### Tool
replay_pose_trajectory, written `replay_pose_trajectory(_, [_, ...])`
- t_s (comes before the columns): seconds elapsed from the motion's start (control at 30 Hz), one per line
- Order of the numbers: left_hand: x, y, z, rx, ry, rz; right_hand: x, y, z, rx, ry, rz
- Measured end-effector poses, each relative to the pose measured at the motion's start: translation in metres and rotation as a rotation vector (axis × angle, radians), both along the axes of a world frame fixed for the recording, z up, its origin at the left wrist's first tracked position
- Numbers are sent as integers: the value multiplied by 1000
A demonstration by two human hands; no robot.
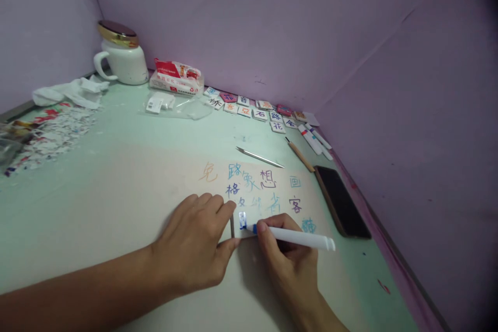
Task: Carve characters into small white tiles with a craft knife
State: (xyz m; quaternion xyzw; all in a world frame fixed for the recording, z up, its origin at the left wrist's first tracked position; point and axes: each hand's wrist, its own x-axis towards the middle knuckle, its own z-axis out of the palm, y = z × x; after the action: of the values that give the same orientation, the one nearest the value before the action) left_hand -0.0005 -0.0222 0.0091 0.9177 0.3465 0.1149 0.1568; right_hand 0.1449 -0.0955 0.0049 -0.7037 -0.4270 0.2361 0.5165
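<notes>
A white marker point(301, 237) with a blue tip end is held in my right hand point(291, 257), its tip at a small white square block point(240, 218). Blue ink strokes show on the block's top face. On the block's left side, my left hand point(198, 241) grips it between thumb and index finger, the other fingers curled. Around the hands, the table sheet point(148, 181) bears handwritten Chinese characters in orange, blue, purple and teal. Just beyond them lies a slim metal craft knife point(260, 157), and a wooden-handled carving tool point(299, 154) is to its right.
A phone point(342, 202) lies at right, near several white markers point(311, 140). Several lettered tiles point(260, 114) line the back edge. At back left are a lidded white mug point(126, 64), a red-and-white packet point(177, 78), a clear bag point(182, 107), a crumpled cloth point(70, 93) and shreds point(58, 137).
</notes>
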Motion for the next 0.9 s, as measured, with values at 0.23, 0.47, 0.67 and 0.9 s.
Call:
replay_pose_trajectory(0.23, [0,-1,1,-19,9,1,2,2,1,19,-41,-46])
replay_pose_trajectory(0.47, [-1,-1,1,-13,20,0,-1,2,2,6,26,-80])
replay_pose_trajectory(0.67, [0,-1,-1,-20,11,7,12,0,2,29,128,-131])
replay_pose_trajectory(0.9, [0,-1,-2,-6,3,5,12,2,0,7,83,-67])
